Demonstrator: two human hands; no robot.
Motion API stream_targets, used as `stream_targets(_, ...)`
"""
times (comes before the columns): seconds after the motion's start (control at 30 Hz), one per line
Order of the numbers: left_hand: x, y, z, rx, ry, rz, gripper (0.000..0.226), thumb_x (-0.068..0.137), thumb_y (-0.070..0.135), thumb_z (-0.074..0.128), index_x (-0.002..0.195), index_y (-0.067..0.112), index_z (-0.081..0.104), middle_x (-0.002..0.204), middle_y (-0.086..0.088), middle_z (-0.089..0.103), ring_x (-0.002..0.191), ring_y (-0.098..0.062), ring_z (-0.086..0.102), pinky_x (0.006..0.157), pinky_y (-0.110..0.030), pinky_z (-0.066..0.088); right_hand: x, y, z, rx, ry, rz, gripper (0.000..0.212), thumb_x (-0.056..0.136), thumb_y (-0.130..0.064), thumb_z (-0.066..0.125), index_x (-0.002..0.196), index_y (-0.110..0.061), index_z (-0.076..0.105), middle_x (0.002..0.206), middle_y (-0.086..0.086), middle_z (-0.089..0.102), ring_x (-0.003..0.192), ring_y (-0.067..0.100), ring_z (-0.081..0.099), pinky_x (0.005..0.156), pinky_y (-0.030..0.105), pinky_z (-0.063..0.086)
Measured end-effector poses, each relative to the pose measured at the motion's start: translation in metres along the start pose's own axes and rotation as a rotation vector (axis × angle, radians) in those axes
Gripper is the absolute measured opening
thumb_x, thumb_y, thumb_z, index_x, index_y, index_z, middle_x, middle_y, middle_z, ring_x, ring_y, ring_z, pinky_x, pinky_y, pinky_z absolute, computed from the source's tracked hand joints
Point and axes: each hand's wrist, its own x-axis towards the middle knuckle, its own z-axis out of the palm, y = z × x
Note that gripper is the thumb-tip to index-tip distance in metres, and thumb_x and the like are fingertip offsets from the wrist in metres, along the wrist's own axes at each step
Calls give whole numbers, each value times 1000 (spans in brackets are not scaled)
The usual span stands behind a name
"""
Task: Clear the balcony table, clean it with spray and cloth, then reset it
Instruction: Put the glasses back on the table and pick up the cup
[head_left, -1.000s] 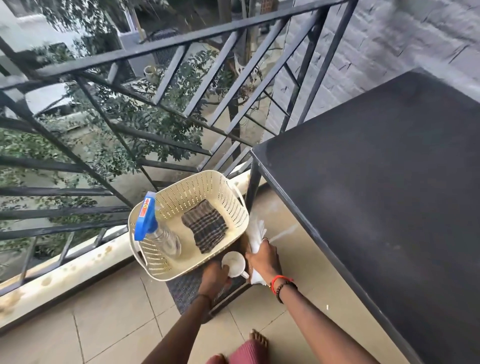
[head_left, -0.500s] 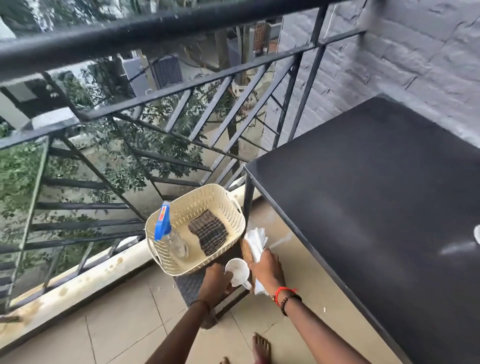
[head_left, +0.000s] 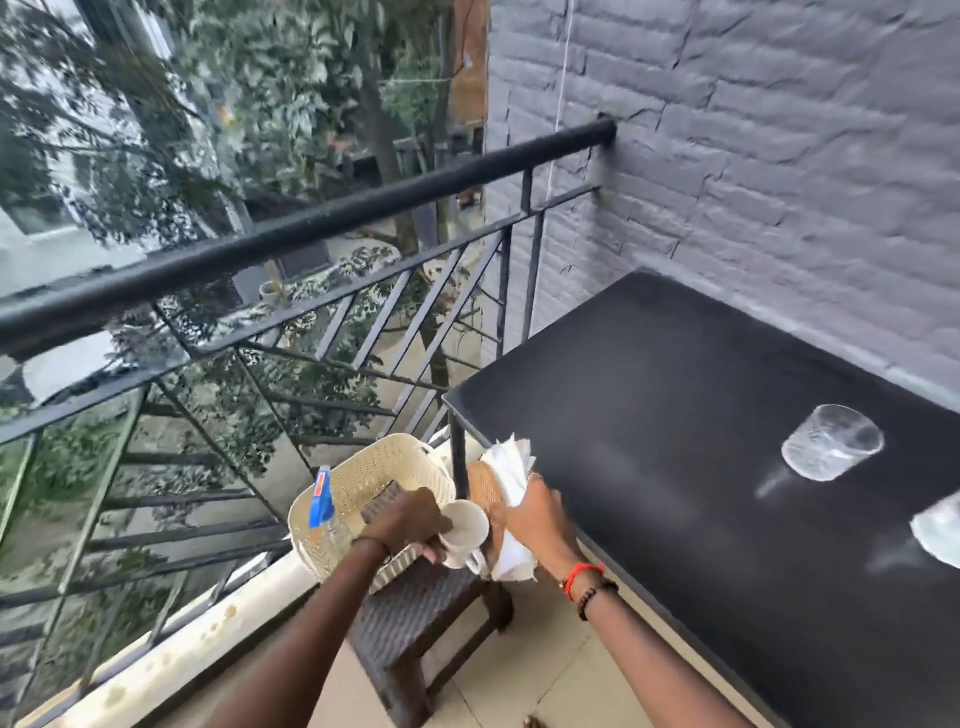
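The left hand (head_left: 410, 525) has its grip curled round the body of a white cup (head_left: 466, 529), which is tilted with its mouth showing and its handle hanging below; the right hand (head_left: 537, 522) has its grip closed on a sheaf of white napkins (head_left: 511, 465), with a brown woven piece (head_left: 482, 488), perhaps a mat, pressed behind them; both hands are low, just beside the near corner of the black counter (head_left: 649, 415) and over the wicker stool (head_left: 415, 608); the cream basket (head_left: 374, 473) sits on that stool against the railing (head_left: 291, 244), holding the spray bottle (head_left: 323, 506) and, partly hidden by the left wrist, the dark cloth (head_left: 383, 500); a clear glass (head_left: 831, 449) stands on the counter well apart from the hands; whether cup and napkins are going down or coming up I cannot tell; the risks seem plain enough: the tilted cup could slip from a grip on its smooth side, or knock the counter's edge; the napkins are loose at their top and may fan out and blow through the railing; a hurried sweep across the counter could catch the glass.
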Motion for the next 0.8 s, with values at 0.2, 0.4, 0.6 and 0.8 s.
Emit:
stream_targets(0.2,-9,79,-28,-69,-5,32,26,94,14,55,101,-8,65,61,-5,73,48,-10,67,45,-16,49,-10,15,-76,70,124,38,47,74,-35,70,106,-5,54,109,18,63,101,37,61,75,37,54)
stream_targets(0.4,-16,186,-5,40,-9,189,32,93,17,51,67,2,63,75,-11,75,66,-13,72,57,-21,53,-22,85,-159,103,242,168,49,78,-37,68,112,-5,53,114,17,62,110,34,57,75,30,46)
stream_targets(0.6,-8,288,55,39,-155,293,28,90,6,48,64,6,59,41,7,62,40,-2,62,42,-10,45,-41,177,-236,174,354,321,51,76,-39,69,112,-4,56,113,16,63,105,32,61,68,27,43)
stream_targets(0.8,5,371,123,19,-209,358,22,88,3,51,67,8,56,53,-1,70,51,-4,67,45,-11,47,-66,268,-297,165,432,487,49,77,-33,69,112,-3,53,112,17,61,105,34,59,75,33,51)
